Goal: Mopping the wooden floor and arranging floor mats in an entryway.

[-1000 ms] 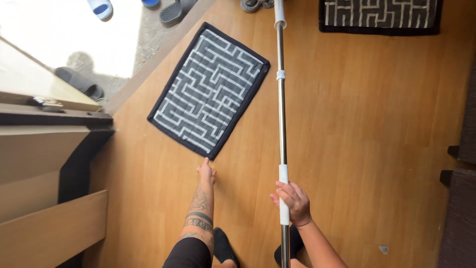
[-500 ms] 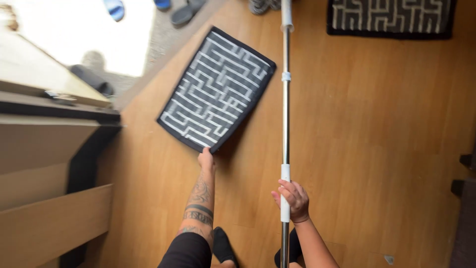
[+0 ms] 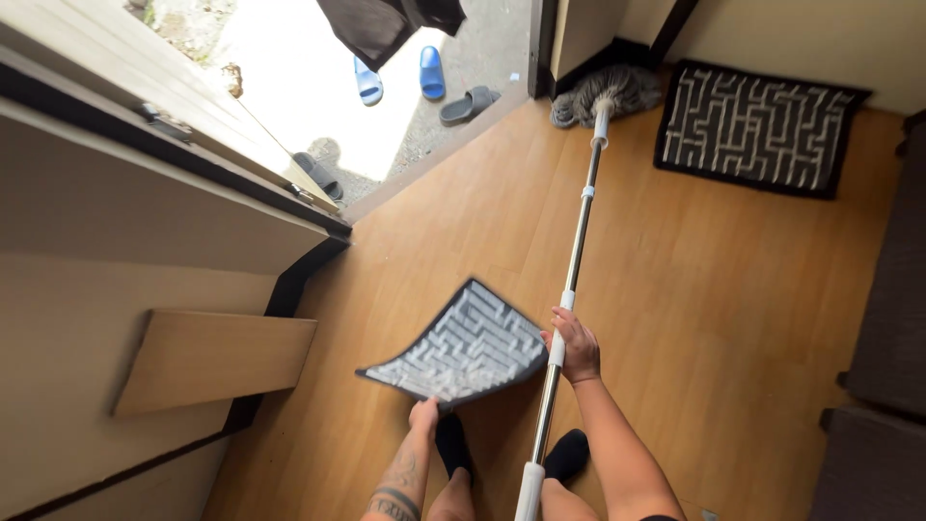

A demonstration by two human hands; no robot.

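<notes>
Left hand (image 3: 422, 415) grips the grey patterned mat (image 3: 461, 349) by its near edge, lifted off the wooden floor (image 3: 733, 289), lower centre. Right hand (image 3: 576, 345) is closed around the mop handle (image 3: 576, 249), just right of the mat.

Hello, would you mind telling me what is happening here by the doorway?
A person stands on a wooden floor beside an open doorway. Their left hand grips the near edge of a grey maze-patterned mat and holds it up off the floor, sagging. Their right hand holds the metal pole of a mop, whose stringy head rests on the floor near the door frame. A second matching mat lies flat by the far wall, and sandals sit outside.
</notes>
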